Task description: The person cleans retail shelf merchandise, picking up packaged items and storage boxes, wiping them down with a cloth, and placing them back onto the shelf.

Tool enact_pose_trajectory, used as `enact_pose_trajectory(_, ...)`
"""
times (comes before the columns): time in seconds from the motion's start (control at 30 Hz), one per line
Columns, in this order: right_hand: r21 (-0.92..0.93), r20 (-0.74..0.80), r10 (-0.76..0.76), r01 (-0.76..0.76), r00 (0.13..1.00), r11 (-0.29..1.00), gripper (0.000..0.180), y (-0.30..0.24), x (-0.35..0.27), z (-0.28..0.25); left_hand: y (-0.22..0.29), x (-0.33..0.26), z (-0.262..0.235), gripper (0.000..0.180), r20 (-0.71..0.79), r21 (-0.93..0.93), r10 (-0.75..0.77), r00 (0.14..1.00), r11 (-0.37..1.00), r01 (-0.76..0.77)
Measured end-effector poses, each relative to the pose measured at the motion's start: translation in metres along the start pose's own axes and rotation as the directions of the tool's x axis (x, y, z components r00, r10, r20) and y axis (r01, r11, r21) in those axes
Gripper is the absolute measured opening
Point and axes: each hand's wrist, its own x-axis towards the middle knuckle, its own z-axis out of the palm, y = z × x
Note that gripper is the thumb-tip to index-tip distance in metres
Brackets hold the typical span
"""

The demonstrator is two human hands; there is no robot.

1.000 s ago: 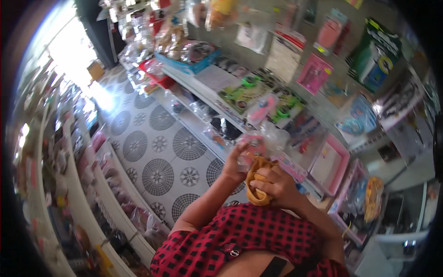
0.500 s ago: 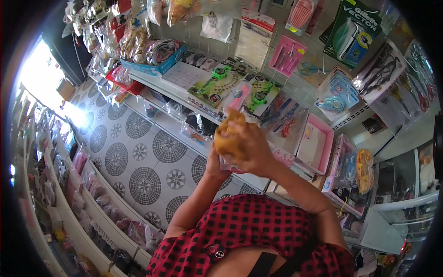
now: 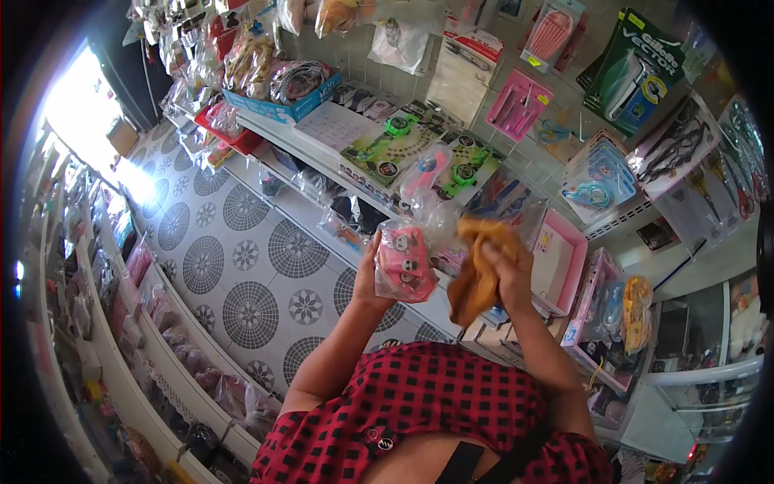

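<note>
My left hand holds up a clear plastic bag of pink items in front of the shop shelf. My right hand grips a crumpled orange-brown cloth just to the right of the bag, the two nearly touching. Both forearms rise from my red and black checked shirt at the bottom of the view.
A white shelf runs behind my hands, loaded with packaged goods, green toy cards and a pink box. Hanging packets cover the wall above. The aisle floor with round patterned tiles lies at left, bordered by another stocked shelf.
My hands rose from near my chest to the shelf height. They had been pressed together on the cloth and bag; now they have parted, bag at left, cloth at right.
</note>
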Motion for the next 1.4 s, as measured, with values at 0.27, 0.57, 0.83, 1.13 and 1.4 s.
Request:
enact_pose_trajectory(0.27, -0.546, 0.207, -0.423, 0.463, 0.882, 0.698, 0.051, 0.062, 0.003, 0.032, -0.020, 0.004, -0.029, 0.035, 0.118, -0.078, -0.044, 0.992, 0.995, 0.053)
enact_pose_trajectory(0.57, -0.424, 0.414, 0.029, 0.165, 0.910, 0.890, 0.041, 0.060, -0.016, 0.008, 0.024, 0.002, -0.013, 0.046, 0.208, 0.059, 0.079, 0.975, 0.994, -0.093)
enact_pose_trajectory(0.83, -0.564, 0.302, -0.512, 0.584, 0.804, 0.584, 0.043, 0.009, -0.001, 0.043, -0.025, -0.018, 0.010, 0.052, 0.068, 0.345, 0.072, 0.995, 0.934, -0.091)
enact_pose_trajectory(1.13, -0.660, 0.594, -0.484, 0.733, 0.642, 0.163, 0.040, 0.049, -0.021, 0.057, 0.020, 0.001, -0.106, 0.043, 0.016, 0.640, 0.126, 0.992, 0.761, -0.107)
enact_pose_trajectory(1.4, -0.617, 0.525, -0.533, 0.728, 0.663, 0.298, 0.071, 0.071, -0.006, 0.030, 0.000, -0.011, 0.038, 0.049, -0.046, 0.406, 0.009, 0.999, 0.914, 0.010)
